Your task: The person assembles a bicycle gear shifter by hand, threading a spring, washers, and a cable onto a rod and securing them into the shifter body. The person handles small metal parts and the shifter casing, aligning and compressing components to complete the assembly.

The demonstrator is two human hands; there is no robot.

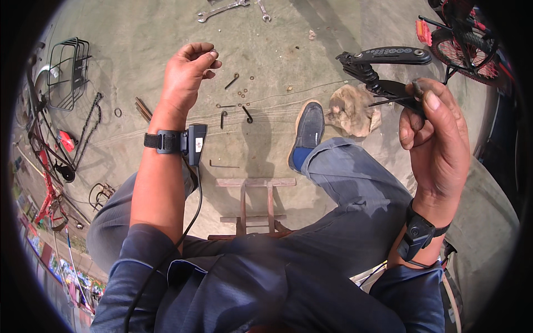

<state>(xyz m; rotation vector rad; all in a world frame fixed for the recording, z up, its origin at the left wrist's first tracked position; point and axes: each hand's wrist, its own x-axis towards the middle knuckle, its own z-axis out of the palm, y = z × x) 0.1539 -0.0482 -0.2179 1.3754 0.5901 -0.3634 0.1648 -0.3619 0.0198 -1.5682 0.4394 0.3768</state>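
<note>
My right hand (436, 119) is raised at the right and closed on one end of a black folding multi-tool (391, 54). The tool is spread out, with one long slab pointing left and folded bits at its joint. A thin dark rod (387, 101) sticks out leftward beside the fingers. Off to the left, my left hand (189, 69) pinches a tiny greyish thing between thumb and forefinger; too little of it shows to name. Below and right of that hand, several small hooked bolts (247, 114) and washers (242, 95) lie on the ground.
Two metal wrenches (223, 10) lie at the far edge. An L-shaped hex key (224, 165) rests before a low wooden stool (255, 182). A dirty rag (354, 111) is beyond my shoe (309, 129). A wire rack (68, 73) and chain (89, 125) lie left; a bicycle wheel (465, 55) stands far right.
</note>
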